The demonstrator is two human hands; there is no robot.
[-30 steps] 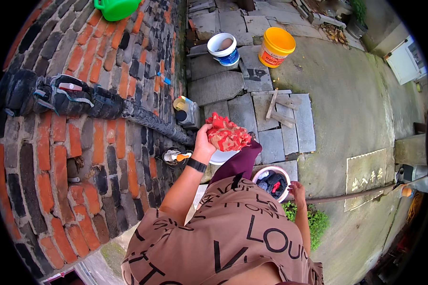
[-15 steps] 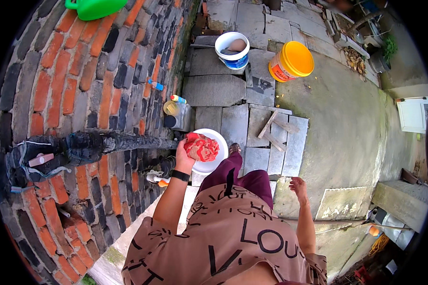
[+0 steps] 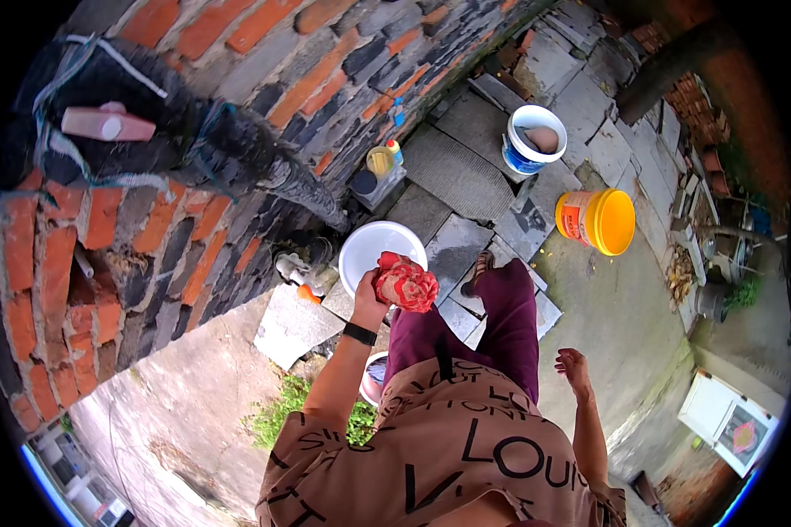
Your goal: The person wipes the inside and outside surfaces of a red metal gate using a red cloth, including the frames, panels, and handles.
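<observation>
A crumpled red-and-tan patterned cloth (image 3: 406, 283) is bunched up in my left hand (image 3: 371, 299), whose fingers are closed on its left side. Just beyond it stands a round white basin (image 3: 351, 255), partly covered by the cloth and hand. A dark band circles my left wrist. Off to the right, my right hand (image 3: 574, 369) hangs over the concrete beside my leg. It holds nothing, and its fingers are loosely bent and apart.
A brick wall (image 3: 325, 88) with a dark post (image 3: 299, 189) runs along the left. Ahead stand a white-and-blue bucket (image 3: 523, 160) and a yellow bucket (image 3: 615, 222). Containers (image 3: 378, 171) sit by the wall. Near my left forearm are green plants (image 3: 277, 408) and another basin (image 3: 371, 386).
My view has turned, so the wall and buckets appear rotated. The cloth, still in my left hand, now sits at the basin's near right edge and over my leg. My legs have stepped apart.
</observation>
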